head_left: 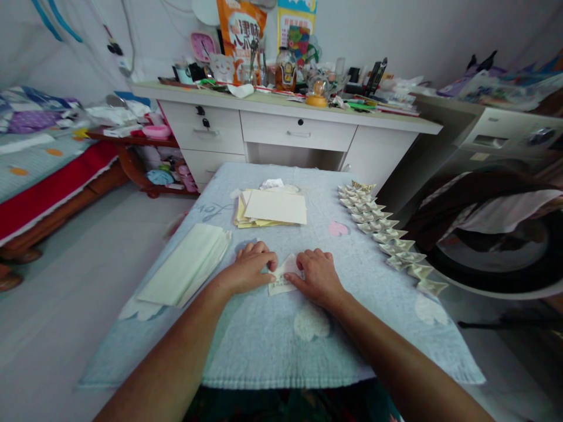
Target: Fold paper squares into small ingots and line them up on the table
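Note:
A small printed piece of paper [281, 285], partly folded to a point at the top, lies on the blue cloth in front of me. My left hand [251, 266] pinches its left edge between thumb and fingers. On the other side, my right hand [320, 275] grips the right edge, its thumb lying over the paper. Beyond my hands rests a stack of cream and yellow paper sheets [276, 207]. To the left is a long pile of pale folded paper [187, 264]. A row of folded paper boats [373, 225] runs along the right side.
The cloth-covered table [281, 357] stands before a white desk [299, 132] crowded with jars and packets. A front-loading washing machine [497, 140] is at the right, with fabric hanging from its door. On the left are a bed [48, 170] and a low shelf [132, 140].

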`<state>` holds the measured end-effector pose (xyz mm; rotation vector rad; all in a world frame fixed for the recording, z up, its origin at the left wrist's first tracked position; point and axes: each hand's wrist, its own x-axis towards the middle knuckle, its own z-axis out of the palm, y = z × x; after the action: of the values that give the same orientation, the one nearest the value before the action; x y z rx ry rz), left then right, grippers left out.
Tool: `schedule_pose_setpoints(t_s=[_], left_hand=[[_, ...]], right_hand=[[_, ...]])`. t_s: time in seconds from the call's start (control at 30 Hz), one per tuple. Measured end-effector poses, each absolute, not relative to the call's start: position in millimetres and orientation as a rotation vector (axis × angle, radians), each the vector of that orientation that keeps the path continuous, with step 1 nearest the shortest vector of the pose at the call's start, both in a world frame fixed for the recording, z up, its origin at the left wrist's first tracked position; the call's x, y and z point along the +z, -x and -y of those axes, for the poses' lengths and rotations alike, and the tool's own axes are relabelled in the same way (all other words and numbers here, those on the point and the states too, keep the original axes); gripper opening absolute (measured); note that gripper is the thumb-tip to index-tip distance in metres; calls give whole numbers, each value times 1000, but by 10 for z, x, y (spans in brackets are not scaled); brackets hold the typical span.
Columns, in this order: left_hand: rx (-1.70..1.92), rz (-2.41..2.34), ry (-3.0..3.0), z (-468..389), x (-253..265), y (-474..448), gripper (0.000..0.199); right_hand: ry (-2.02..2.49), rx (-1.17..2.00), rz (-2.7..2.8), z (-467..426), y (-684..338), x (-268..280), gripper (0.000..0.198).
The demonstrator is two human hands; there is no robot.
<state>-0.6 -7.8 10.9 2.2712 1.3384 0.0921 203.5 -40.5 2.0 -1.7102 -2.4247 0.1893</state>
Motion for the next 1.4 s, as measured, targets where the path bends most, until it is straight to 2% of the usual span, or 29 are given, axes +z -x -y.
schedule_pose_setpoints(t_s=[0.27, 0.53, 0.83, 1.0, 1.2, 1.33, 1.4], left_hand=[[71, -1320, -2264, 60, 108, 19, 17], [88, -1308, -2258, 58, 118, 17, 15], [96, -1309, -2249, 58, 116, 15, 15], [108, -1309, -2269, 50, 96, 16, 16], [138, -1357, -2289, 76, 108, -37, 16], [248, -1471, -2327, 99, 53, -127, 26], [321, -1484, -2358, 105, 10, -174, 27]], right_hand=[[1807, 235, 2355, 381, -2153, 4, 30], [1927, 317, 2256, 307, -2461, 3, 35], [1938, 433, 2246, 266, -2710, 44, 29], [1791, 527, 2233, 241, -2803, 70, 17], [1579, 544, 2203, 263, -2659, 86, 15], [1673, 403, 2296, 308, -2477, 40, 31], [1669, 374, 2324, 319, -2424, 9, 32]])
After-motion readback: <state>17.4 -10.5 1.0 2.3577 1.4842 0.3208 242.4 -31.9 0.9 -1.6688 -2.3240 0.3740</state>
